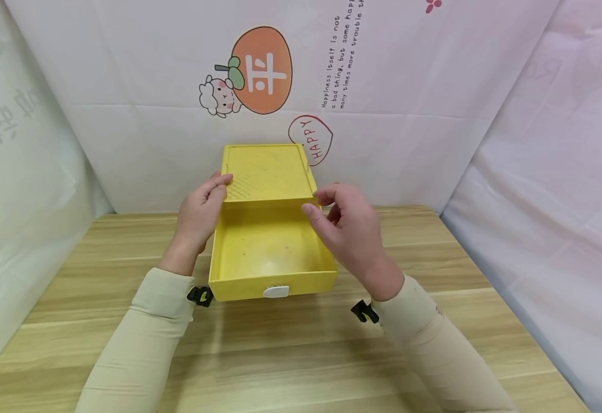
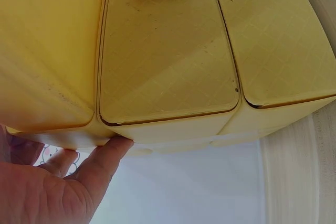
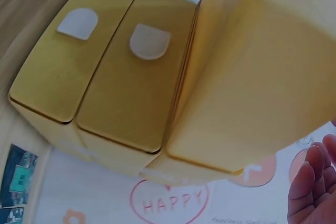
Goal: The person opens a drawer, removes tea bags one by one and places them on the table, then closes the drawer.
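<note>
cabinet: yellow drawer cabinet [image 1: 268, 172] stands mid-desk [image 1: 435, 344] by the far wall, top drawer [image 1: 272, 252] pulled out toward me, long axis near–far, white handle [image 1: 276, 292] facing near | left grip [image 1: 199, 215]: I see straight fingers touching the cabinet's left top edge, holding nothing | right grip [image 1: 349, 229]: loosely curled, empty, just right of the drawer's far corner, about as near as the left

We saw the head view look forward and down at the yellow drawer cabinet [image 1: 270, 172] on the wooden table [image 1: 280, 355], mid-range. Left wrist view sat very close under its left side; right wrist view close at its right. All shared the cabinet.
</note>
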`<act>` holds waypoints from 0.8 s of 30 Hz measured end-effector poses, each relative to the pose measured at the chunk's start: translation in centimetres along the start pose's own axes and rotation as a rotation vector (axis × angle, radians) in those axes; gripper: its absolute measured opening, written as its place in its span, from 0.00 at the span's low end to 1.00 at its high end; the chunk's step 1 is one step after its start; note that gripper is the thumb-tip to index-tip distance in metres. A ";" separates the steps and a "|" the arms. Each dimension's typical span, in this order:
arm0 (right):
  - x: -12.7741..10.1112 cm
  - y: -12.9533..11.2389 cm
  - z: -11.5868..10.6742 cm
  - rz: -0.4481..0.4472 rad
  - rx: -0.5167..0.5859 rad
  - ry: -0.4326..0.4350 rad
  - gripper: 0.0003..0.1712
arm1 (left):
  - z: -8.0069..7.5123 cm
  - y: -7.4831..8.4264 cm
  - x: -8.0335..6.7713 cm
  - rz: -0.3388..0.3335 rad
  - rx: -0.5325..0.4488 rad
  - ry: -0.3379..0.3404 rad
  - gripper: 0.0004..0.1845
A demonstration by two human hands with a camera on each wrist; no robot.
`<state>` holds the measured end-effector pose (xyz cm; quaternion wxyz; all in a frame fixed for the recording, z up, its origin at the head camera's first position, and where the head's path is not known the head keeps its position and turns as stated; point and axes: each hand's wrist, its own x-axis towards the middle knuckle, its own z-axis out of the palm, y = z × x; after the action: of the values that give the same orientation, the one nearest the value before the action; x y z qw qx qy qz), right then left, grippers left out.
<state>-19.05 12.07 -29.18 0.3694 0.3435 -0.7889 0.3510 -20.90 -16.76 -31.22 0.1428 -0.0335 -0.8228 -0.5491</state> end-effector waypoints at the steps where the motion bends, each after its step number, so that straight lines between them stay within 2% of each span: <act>1: 0.0 -0.3 0.0 -0.022 -0.009 0.003 0.15 | 0.0 0.0 0.0 0.000 -0.001 0.001 0.26; 17: -1.3 -3.4 0.3 -0.207 -0.027 -0.009 0.20 | 0.1 -0.1 0.1 0.002 -0.008 0.011 0.26; 24: -2.0 -4.6 0.6 -0.302 -0.123 -0.019 0.21 | 0.1 -0.1 0.1 -0.005 -0.009 0.007 0.26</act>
<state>-14.57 9.76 -29.79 0.4307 0.4384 -0.7518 0.2391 -21.04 -16.74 -31.34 0.1440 -0.0300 -0.8198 -0.5535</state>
